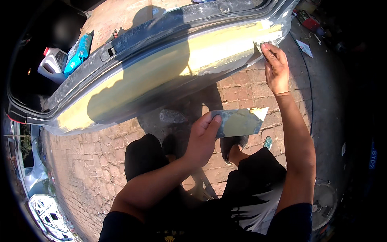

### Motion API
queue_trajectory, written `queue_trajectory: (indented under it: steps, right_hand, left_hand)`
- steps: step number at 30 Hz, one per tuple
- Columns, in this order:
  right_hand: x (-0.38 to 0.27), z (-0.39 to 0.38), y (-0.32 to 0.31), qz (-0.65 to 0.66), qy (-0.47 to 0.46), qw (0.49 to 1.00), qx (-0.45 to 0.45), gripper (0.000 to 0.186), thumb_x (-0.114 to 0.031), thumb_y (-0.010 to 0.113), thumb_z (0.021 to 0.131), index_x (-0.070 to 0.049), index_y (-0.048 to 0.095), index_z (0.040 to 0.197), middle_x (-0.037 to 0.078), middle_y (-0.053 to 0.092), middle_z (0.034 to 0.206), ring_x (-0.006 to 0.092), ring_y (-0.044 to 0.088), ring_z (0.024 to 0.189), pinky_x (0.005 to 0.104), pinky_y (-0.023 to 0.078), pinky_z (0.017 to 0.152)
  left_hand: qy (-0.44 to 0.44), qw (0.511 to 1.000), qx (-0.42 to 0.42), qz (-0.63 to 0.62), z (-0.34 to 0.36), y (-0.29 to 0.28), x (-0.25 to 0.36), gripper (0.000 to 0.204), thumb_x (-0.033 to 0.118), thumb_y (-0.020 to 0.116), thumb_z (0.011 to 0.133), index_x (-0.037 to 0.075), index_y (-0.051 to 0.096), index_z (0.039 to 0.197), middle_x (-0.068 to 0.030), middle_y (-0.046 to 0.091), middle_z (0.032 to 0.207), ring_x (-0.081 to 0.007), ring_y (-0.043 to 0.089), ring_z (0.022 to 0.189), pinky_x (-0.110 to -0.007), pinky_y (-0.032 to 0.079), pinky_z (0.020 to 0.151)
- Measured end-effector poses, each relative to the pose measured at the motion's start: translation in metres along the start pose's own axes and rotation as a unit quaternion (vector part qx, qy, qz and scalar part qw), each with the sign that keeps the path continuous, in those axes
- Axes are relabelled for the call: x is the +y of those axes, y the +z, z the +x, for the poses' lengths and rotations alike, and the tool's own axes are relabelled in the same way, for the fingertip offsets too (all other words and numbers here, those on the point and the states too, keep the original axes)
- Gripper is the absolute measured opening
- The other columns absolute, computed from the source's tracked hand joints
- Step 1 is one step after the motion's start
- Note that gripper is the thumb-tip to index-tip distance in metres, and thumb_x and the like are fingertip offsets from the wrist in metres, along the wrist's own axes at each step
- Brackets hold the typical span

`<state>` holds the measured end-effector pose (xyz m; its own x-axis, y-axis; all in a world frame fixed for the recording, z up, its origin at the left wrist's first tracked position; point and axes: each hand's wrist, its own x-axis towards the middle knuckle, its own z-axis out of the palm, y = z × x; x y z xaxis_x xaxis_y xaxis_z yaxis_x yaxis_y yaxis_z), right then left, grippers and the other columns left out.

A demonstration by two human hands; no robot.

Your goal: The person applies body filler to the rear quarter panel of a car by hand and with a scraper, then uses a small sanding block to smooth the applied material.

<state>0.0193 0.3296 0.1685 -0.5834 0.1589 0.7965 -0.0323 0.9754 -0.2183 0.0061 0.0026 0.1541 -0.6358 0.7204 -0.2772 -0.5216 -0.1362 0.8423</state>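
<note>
"Dark short sleeves [296, 222] sit nearest. And the hands?"

"Left hand [202, 139] grips a flat rectangular plate smeared with olive-grey paste [241, 123], thumb on top."

"Right hand [276, 66]?"

"Pinching what may be a thin spreader [258, 47], hard to make out, at the right end of the curved, yellow-coated car panel [217, 45]."

"And beyond?"

"White jug with a red cap [49, 65], beside a bright blue bag [80, 51]."

Blue characters [373, 155] stand sideways on something too dark to tell.
</note>
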Motion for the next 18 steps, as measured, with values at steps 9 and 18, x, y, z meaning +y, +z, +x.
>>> queue_trajectory:
  steps: [9,18]
  right_hand:
    - [-0.092,-0.061,-0.088,0.509,0.423,0.750,0.023,0.024,-0.004,0.060,0.108,0.002,0.067,0.130,0.009,0.075,0.117,0.0160,0.070,0.109,0.0318,0.054,0.099]
    - [-0.071,-0.052,-0.023,0.331,0.559,0.734,0.199,0.024,-0.005,0.061,0.104,0.003,0.073,0.123,0.006,0.076,0.110,0.0136,0.069,0.099,0.0271,0.052,0.090]
  left_hand:
    - [0.038,0.999,-0.009,-0.019,-0.015,-0.015,0.022,0.024,0.016,0.050,0.115,0.003,0.066,0.127,-0.0039,0.071,0.115,-0.0085,0.066,0.103,-0.027,0.053,0.092]
    - [0.098,0.995,-0.016,-0.012,-0.058,-0.033,0.026,0.022,0.018,0.051,0.115,0.003,0.064,0.122,-0.0038,0.071,0.112,-0.0104,0.067,0.102,-0.029,0.052,0.096]
